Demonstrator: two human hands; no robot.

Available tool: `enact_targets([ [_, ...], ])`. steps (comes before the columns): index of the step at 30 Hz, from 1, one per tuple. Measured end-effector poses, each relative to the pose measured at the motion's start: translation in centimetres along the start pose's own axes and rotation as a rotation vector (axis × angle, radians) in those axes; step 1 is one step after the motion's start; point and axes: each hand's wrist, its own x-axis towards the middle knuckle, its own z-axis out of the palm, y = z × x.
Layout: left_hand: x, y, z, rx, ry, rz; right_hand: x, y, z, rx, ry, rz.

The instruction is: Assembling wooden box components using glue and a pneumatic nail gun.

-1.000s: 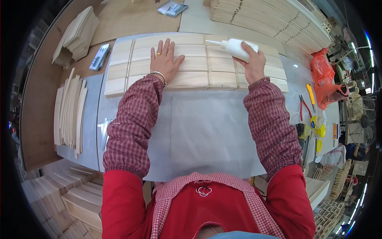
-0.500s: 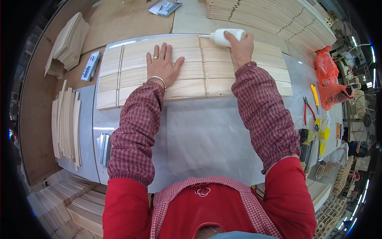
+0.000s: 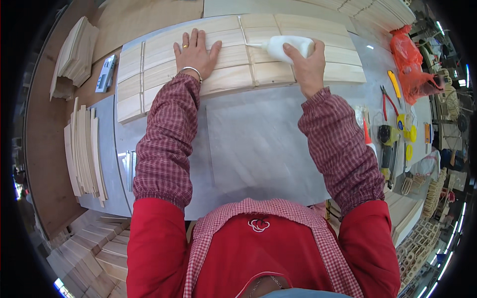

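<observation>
White glue bottle (image 3: 285,48) lies nearly level, nozzle pointing left, tip right at a seam between the boards (image 3: 238,54), the right hand (image 3: 305,67) wrapped round its body. The boards are pale wood strips laid side by side in a flat panel on the grey table (image 3: 258,144), the left hand (image 3: 195,53) spread flat on them.

Red-handled pliers (image 3: 385,102) beside an orange bag (image 3: 408,59) — loose slats (image 3: 84,149) far left.
</observation>
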Motion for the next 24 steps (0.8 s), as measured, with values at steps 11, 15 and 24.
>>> enact_targets([
  [11, 0.1, -0.3, 0.6, 0.009, 0.029, -0.014, -8.2, -0.3, -3.9, -0.026, 0.011, -0.039],
  [15, 0.1, -0.2, 0.3, 0.001, 0.006, -0.002, -9.7, -0.6, -5.0, -0.028, -0.002, -0.011],
  [24, 0.0, 0.0, -0.1, -0.030, 0.006, -0.014, -1.4, 1.6, -7.5, 0.690, 0.000, 0.329],
])
